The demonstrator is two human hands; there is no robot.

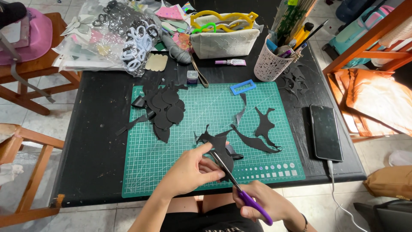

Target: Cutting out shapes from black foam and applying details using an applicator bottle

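My left hand (192, 169) pinches a black paper cut-out (218, 144) with pointed tips, held just above the green cutting mat (171, 148). My right hand (264, 202) grips purple-handled scissors (240, 189), and their blades lie against the cut-out's lower edge. Black offcuts (257, 137) lie on the mat to the right of the held piece. A pile of rounded black paper shapes (163, 107) sits on the mat's left part.
A black phone (326, 132) on a white cable lies at the table's right edge. At the back stand a white pen cup (271, 62), a white basket (223, 41), a blue frame (243, 87) and craft bags (116, 34). Wooden chairs (25, 172) flank the table.
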